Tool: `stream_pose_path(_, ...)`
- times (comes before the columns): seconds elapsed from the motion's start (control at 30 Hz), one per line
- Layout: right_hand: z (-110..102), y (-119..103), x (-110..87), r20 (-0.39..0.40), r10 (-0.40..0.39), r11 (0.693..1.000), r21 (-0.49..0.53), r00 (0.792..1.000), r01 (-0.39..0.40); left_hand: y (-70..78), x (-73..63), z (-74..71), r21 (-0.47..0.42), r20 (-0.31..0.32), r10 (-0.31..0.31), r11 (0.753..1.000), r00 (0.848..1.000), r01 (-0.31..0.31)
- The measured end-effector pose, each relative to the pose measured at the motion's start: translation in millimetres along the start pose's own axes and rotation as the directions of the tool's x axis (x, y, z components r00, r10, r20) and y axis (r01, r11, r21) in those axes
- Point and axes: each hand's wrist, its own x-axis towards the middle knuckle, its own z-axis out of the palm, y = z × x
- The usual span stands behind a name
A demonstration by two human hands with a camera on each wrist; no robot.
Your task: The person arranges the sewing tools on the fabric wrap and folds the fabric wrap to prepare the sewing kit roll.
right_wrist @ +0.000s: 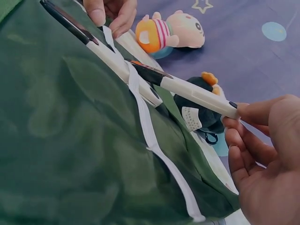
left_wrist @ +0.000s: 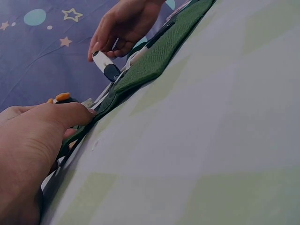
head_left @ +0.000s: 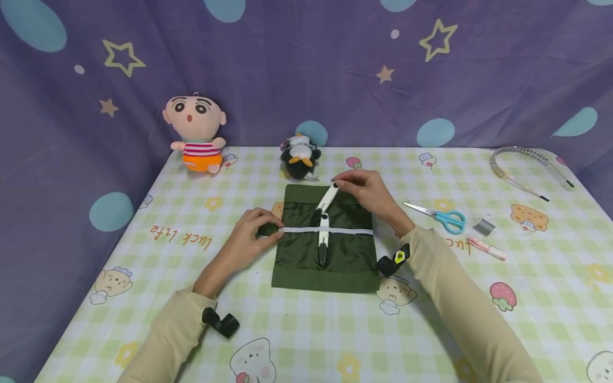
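Observation:
A flat dark green fabric case (head_left: 297,263) lies spread on the table, with a white elastic band (head_left: 351,231) across its middle. My left hand (head_left: 241,244) pinches the case's left edge at the band's end, thumb on top. One white pen with a black cap (head_left: 323,242) lies under the band. Between thumb and fingertips, my right hand (head_left: 371,194) holds the white end of a second such pen (right_wrist: 197,96). That pen slants, its dark tip close to the band and beside the first pen; whether the tip is under the band, I cannot tell.
Behind the case sits a penguin plush (head_left: 300,157), with a doll plush (head_left: 196,133) at the back left. To the right lie blue-handled scissors (head_left: 447,219), a small grey piece (head_left: 484,227), a pink-and-white stick-shaped item (head_left: 487,249) and a coiled headband (head_left: 500,167).

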Motion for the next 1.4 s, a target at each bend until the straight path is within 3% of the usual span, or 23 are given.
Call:
stream_pose_path(0.93, 17, -1, 13.7, 0.139, 0.052, 0.995, -0.088, 0.989, -0.04, 1.3, 0.0, -0.1, 0.006, 0.001, 0.0, 1.0, 1.0, 0.0)
stream_pose_path(1.4, 23, -1, 12.9, 0.186, 0.072, 0.979, -0.2, 0.98, -0.034, 1.6, 0.4, -0.8, 0.005, 0.012, -0.021, 1.0, 1.0, 0.021)
